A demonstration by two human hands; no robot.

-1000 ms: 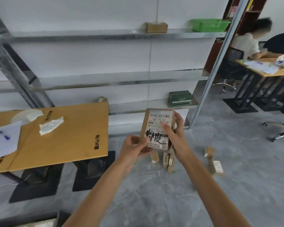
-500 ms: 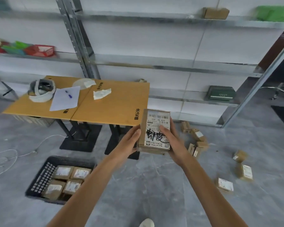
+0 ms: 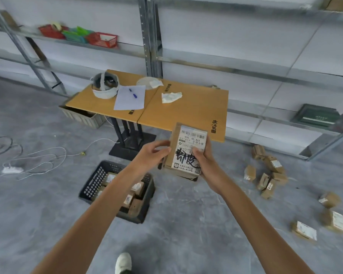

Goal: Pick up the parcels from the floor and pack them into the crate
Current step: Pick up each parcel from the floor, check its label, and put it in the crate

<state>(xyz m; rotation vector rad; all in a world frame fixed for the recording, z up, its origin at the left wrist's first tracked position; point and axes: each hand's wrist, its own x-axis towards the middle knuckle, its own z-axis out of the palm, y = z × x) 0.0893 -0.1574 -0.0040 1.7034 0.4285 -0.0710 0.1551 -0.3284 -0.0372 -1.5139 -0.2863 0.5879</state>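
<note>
Part-filled crate (image 3: 96,181) sits low at L. L hand (image 3: 152,155) and R hand (image 3: 205,164) both grip a labelled parcel (image 3: 188,149), held up just R of crate; loose parcels (image 3: 269,175) lie further R. Step looks like carry-over; next prob. needs lowering it into a free gap.

Brown parcel (image 3: 187,153) with white black-scrawled label, black crate (image 3: 99,179), grey marbled floor (image 3: 48,214).
</note>
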